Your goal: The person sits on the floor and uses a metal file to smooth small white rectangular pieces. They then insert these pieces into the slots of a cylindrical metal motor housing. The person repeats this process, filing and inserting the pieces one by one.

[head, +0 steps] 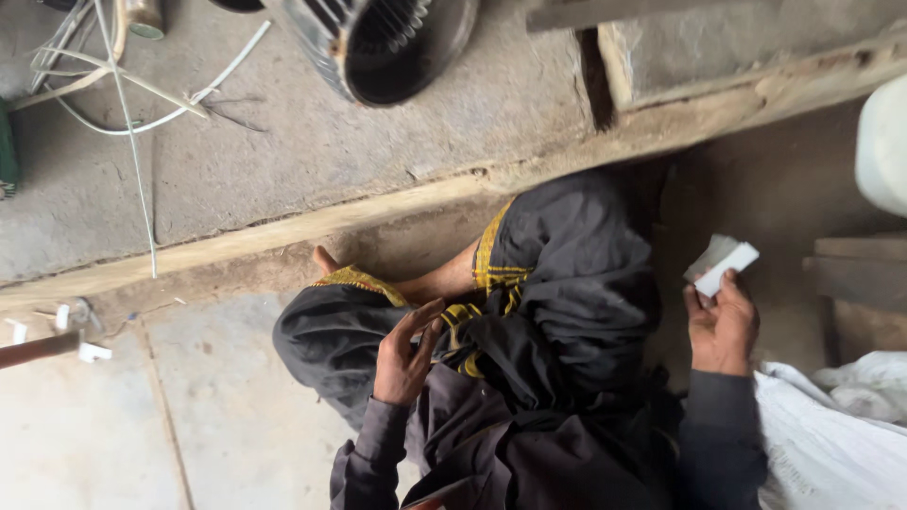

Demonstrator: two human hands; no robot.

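Head view: right-hand fingers [710,300] pinched on small white folded paper slips [723,263], long axis slanting up and to the right, free end aimed at the pale drum-like container [883,142]. Right hand [723,331] raised beside the dark-trousered knee [576,283]. Left hand [406,354] empty, fingers spread loosely, palm up over the other knee. Beyond: yellow-patterned trouser hems [487,269], concrete floor [283,161], ribbed dark metal motor housing [378,42], white wires [123,94], white woven sack [831,434].
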